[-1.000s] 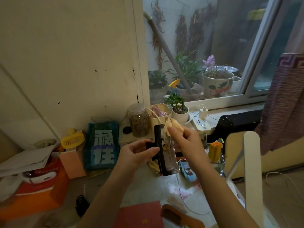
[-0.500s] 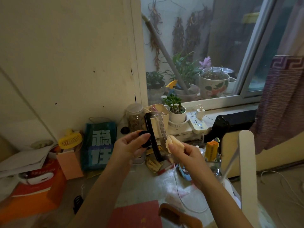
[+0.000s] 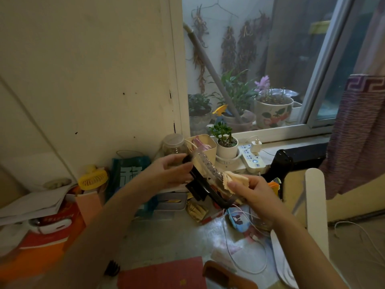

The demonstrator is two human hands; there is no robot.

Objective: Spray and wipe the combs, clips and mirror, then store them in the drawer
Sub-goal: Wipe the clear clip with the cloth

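Two combs lie nearest me on the table; a brown wooden comb (image 3: 226, 275) beside a red booklet (image 3: 164, 274), a small black comb (image 3: 111, 268) to its left; above them my right hand (image 3: 255, 196) pinches a folded cream cloth (image 3: 236, 180) against the mirror (image 3: 205, 178); my left hand (image 3: 166, 171) grips its black frame, tilted; behind stand a jar (image 3: 174, 146) and potted plant (image 3: 226, 142) by the window

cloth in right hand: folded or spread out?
Folded. The cloth sits bunched in stacked layers with zigzag edges, pinched in the right hand against the black-framed mirror that the left hand holds tilted.
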